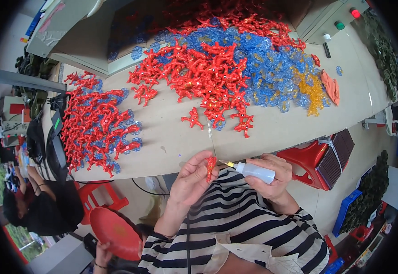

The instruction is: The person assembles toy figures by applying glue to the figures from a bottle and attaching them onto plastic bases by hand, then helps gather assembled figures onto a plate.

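Note:
Between the fingers of my left hand (187, 185) is a small red toy figure (211, 169), held upright in front of my chest. My right hand (276, 176) grips a whitish squeeze bottle (256, 172) with a yellow collar and a thin nozzle. The nozzle points left, its tip close to the figure; whether they touch I cannot tell. Beyond my hands, a big heap of red figures (203, 73) lies on the table (171, 132). Clear blue plastic pieces (272, 68) are piled beside them, with clear yellow pieces (311, 89) at their right edge.
Rows of red figures on blue pieces (98, 123) cover the table's left end. An orange cloth (330, 86) and a black marker (327, 50) lie at right, near a machine panel with buttons (340, 25). A red stool (306, 164) stands right; a person holds a red basin (114, 233) at lower left.

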A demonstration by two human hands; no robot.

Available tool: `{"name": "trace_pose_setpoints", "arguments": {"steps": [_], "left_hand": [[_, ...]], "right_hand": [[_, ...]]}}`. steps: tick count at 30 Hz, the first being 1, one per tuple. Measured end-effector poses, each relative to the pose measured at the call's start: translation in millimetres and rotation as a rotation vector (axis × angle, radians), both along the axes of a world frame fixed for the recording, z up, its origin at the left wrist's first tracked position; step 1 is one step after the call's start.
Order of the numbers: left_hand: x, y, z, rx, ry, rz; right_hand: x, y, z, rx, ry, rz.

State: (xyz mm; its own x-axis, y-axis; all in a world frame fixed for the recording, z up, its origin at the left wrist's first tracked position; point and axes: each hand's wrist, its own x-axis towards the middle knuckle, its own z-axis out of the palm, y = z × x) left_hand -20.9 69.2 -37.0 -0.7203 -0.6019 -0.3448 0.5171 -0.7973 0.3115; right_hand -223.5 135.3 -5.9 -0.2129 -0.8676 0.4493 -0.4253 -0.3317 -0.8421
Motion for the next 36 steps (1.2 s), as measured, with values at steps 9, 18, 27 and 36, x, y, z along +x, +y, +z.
{"name": "trace_pose_setpoints", "arguments": {"steps": [9, 18, 27, 36], "left_hand": [[0, -1, 2, -0.023, 0.013, -0.035], [1, 0, -1, -0.029, 0.039, -0.015], [-1, -1, 10, -0.024, 0.006, 0.001], [0, 5, 8, -0.101, -0.046, 0.093]], "right_hand": [[3, 3, 3, 0.136, -0.031, -0.011], [0, 2, 2, 0.052, -0.026, 0.021], [-8, 10, 1, 0.269, -0.240, -0.080], [14, -29, -27, 0.143, 0.186, -0.229]]}}
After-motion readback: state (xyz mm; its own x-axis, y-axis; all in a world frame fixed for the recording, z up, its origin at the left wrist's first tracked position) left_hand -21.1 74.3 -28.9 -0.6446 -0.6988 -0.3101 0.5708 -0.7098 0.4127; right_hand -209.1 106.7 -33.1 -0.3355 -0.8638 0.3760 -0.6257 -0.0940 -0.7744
